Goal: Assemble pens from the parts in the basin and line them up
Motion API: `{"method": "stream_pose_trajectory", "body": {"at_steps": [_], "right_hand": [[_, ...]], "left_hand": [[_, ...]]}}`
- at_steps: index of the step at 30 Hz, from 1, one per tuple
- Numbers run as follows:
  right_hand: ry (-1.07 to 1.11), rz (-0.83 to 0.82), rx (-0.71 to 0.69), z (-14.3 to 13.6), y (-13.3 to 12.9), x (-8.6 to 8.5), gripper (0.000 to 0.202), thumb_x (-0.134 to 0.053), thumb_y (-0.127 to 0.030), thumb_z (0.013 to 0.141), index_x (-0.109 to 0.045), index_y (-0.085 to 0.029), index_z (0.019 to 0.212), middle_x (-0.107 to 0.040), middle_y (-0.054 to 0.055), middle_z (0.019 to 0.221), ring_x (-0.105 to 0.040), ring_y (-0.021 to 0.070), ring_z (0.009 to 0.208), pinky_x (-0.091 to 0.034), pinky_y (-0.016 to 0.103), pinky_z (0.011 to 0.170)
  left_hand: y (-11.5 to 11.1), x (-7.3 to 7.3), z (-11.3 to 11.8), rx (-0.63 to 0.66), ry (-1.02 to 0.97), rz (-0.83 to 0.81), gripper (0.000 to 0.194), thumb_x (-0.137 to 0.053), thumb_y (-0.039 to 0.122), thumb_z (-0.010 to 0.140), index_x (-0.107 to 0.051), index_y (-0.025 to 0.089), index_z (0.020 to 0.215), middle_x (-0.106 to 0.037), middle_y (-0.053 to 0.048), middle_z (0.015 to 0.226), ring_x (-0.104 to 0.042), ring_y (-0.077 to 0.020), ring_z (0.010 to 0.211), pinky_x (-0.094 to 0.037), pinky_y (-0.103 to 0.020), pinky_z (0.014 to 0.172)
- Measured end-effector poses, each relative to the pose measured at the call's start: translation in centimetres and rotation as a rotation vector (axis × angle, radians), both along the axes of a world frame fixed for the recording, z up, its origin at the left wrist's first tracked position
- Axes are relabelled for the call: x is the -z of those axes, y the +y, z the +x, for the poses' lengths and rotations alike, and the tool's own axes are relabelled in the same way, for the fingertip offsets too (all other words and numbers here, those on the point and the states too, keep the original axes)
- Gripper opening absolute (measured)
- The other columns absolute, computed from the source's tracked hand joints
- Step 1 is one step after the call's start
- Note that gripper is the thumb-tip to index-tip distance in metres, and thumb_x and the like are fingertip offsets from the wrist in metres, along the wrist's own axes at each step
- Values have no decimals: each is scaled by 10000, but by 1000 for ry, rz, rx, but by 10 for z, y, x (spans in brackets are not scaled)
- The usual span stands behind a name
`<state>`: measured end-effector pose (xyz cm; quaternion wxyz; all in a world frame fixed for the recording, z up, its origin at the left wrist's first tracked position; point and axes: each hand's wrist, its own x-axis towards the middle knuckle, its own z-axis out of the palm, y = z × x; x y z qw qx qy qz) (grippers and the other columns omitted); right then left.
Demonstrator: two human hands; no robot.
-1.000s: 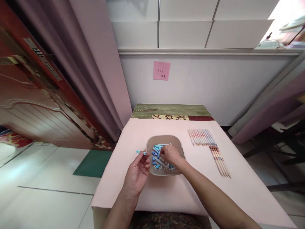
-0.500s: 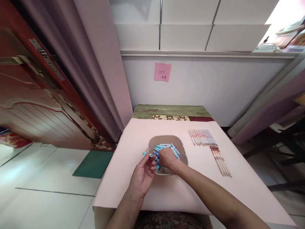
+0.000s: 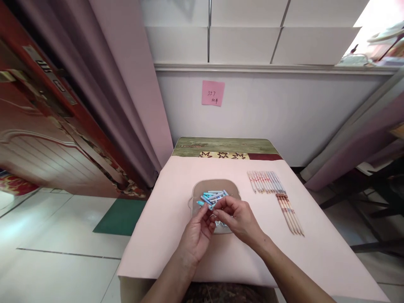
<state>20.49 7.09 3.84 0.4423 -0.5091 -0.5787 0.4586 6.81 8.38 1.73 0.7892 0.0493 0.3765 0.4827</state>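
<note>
Left hand (image 3: 196, 235) grips light-blue tube (image 3: 204, 205) above beige bin (image 3: 202, 186) of blue pieces (image 3: 216, 195), right hand (image 3: 239, 216) at tube's end, its grip unclear.

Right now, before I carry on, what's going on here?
A person's left hand holds a light-blue tube over a tray of blue and white pieces. The right hand is close by the tube's near end; whether it holds anything is unclear. To the right, slender sticks lie side by side on the pink cover.
</note>
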Motion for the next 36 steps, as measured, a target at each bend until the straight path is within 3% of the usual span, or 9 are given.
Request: {"method": "stream_pose_trajectory", "body": {"at_steps": [5,13,16,21,24,26,29,33,36], "right_hand": [[-12,-7,17,5,3,8,76,-629,-258,786,-615,-185,802,-674,-10,670,-638,131,600,-480,216,552],[-152,43,45,9,-2,-2,20,-647,-194,759,-629,-187,753,-669,-26,637,-617,110,561,-456,197,534],[-109,-13,45,10,2,3,92,-691,-244,730,-633,-180,759,-644,-28,617,-587,104,543,-434,194,508],[153,-206,-88,15,14,7,299,-751,-395,658,-594,-162,761,-632,-18,620,-579,115,546,-434,207,504],[163,-151,17,27,23,-2,356,-675,-502,715,-585,-158,745,-584,-24,596,-512,94,492,-407,208,476],[54,-63,126,37,29,-7,365,-586,-525,786,-584,-162,748,-567,-18,588,-498,100,493,-397,214,481],[-360,27,211,48,35,-4,266,-559,-435,824,-615,-183,759,-612,1,625,-548,132,572,-390,225,534],[-945,4,133,44,37,14,106,-575,-264,800,-676,-229,797,-694,17,806,-612,161,743,-376,230,619],[-1136,-51,18,33,39,29,171,-541,-218,816,-698,-249,876,-703,31,907,-631,167,819,-387,226,661]], "left_hand": [[-4,1,6,-9,32,-34,111,-637,157,807,-636,94,898,-639,-37,706,-566,-76,536,-445,-151,434],[-10,0,18,-27,25,-49,90,-630,130,807,-638,102,892,-651,-37,701,-573,-77,538,-452,-157,453],[-12,-2,20,13,6,-68,69,-635,147,804,-635,100,855,-614,-14,619,-525,-69,466,-401,-153,388],[-10,-3,11,74,-46,-66,62,-619,164,814,-613,102,819,-581,-10,606,-484,-70,443,-346,-159,351],[-1,-10,-7,-15,-128,-32,109,-542,161,866,-590,104,786,-588,-39,666,-497,-71,489,-376,-157,382],[7,-16,-23,-145,-215,-7,167,-480,170,903,-579,102,787,-576,-39,685,-485,-55,500,-379,-137,389],[13,-23,-41,-216,-312,-50,189,-421,168,931,-577,85,866,-571,-42,714,-464,-35,495,-371,-110,378],[10,-22,-47,-198,-304,-112,161,-421,139,926,-569,75,916,-595,-60,748,-465,-36,494,-370,-107,364],[3,-17,-40,-207,-249,-125,152,-428,122,919,-562,78,862,-609,-69,749,-453,-27,472,-360,-97,353]]}}
